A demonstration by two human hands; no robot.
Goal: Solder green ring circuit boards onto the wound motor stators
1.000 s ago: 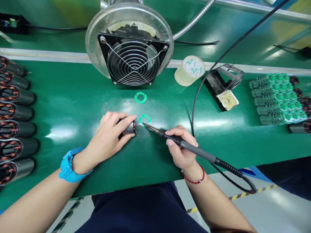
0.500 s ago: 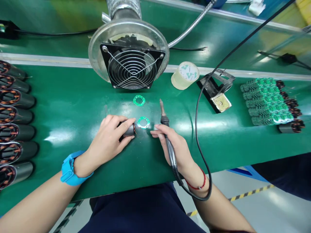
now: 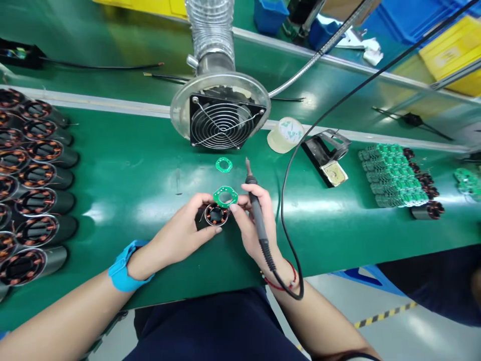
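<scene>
My left hand (image 3: 184, 223) is wrapped round a dark cylindrical motor stator (image 3: 217, 223), its open end with copper windings turned towards me. My right hand (image 3: 248, 231) pinches the edge of a green ring-shaped circuit board (image 3: 217, 197) between thumb and fingers, tilted just above the stator's open end. Whether board and stator touch, I cannot tell. The same hand also carries a soldering iron (image 3: 257, 209), its tip pointing away from me. Beyond the hands, a second ring-shaped board (image 3: 218, 165) lies flat on the green bench (image 3: 124, 165).
Rows of stators (image 3: 41, 200) fill the left side. A fan extractor (image 3: 221, 123) hangs at the back. Behind the right hand are a tape roll (image 3: 280, 140) and iron stand (image 3: 325, 155). Stacked boards (image 3: 391, 173) stand farther right. The iron's black cable (image 3: 283, 210) loops beside my right hand.
My right hand has moved left and picked up the nearer circuit board, keeping the iron. The stator has turned so its open end faces me. The camera view has shifted.
</scene>
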